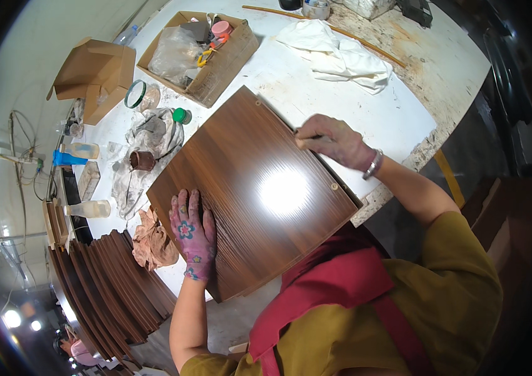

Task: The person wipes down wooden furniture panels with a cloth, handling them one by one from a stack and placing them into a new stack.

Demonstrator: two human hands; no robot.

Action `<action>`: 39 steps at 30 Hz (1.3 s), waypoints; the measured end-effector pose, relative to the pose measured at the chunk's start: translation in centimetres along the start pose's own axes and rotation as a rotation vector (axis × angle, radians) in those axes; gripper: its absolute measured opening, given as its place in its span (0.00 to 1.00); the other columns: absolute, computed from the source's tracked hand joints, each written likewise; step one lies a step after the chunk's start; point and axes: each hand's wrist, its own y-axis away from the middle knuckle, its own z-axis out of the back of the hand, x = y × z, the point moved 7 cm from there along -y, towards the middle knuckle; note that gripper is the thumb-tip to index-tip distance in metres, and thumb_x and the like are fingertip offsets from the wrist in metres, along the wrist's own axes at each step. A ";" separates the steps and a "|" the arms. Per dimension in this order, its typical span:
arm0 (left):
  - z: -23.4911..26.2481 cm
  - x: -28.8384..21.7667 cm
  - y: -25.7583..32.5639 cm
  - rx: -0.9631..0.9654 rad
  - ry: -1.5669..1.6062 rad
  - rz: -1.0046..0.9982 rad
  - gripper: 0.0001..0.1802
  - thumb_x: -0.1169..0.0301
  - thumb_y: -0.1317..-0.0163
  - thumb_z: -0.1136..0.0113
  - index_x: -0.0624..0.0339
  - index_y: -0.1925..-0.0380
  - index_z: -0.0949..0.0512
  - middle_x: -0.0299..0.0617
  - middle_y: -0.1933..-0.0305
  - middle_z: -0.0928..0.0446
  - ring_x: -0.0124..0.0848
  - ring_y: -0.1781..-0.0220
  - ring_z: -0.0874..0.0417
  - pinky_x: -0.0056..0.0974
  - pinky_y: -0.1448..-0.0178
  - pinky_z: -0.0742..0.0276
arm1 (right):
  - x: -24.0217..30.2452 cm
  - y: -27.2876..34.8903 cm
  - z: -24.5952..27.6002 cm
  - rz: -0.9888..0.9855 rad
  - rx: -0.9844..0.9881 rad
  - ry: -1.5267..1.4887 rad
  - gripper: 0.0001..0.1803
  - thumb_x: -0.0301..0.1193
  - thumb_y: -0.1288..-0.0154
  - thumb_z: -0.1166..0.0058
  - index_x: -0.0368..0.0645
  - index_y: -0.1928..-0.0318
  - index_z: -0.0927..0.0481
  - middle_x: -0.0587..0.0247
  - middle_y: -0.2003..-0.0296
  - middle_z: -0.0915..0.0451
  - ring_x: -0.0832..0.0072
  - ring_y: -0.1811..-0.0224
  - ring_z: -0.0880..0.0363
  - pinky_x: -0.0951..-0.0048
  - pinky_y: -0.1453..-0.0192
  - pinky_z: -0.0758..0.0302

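A dark brown wood-grain panel (222, 156) lies on the worktable in front of me, with a bright lamp reflection on its glossy face. My left hand (193, 235), in a purple glove with flower prints, rests flat on the panel near its left edge, fingers stretched out. At the panel's right edge is my right hand (336, 143), in a stained glove, its fingers pinched together. What they hold, if anything, is too small to make out. Small round fittings (334, 187) show along that right side. A second board's edge peeks out beneath the panel.
Several brown panels (109, 282) are stacked at the left. A cardboard box (228, 66) of supplies, an open carton (100, 75), stained rags (153, 135), a brown jar (142, 161), a green-capped bottle (180, 115) and clear bottles (90, 208) stand behind. White cloth (341, 56) lies at the far right.
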 end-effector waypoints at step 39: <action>0.4 1.5 5.1 -0.171 0.146 -0.387 0.26 0.56 0.33 0.46 0.52 0.38 0.28 0.51 0.33 0.32 0.51 0.29 0.35 0.52 0.26 0.43 | 13.4 17.6 -14.9 -0.010 -0.714 0.532 0.07 0.25 0.38 0.40 0.41 0.60 0.22 0.60 0.65 0.24 0.65 0.61 0.24 0.69 0.55 0.25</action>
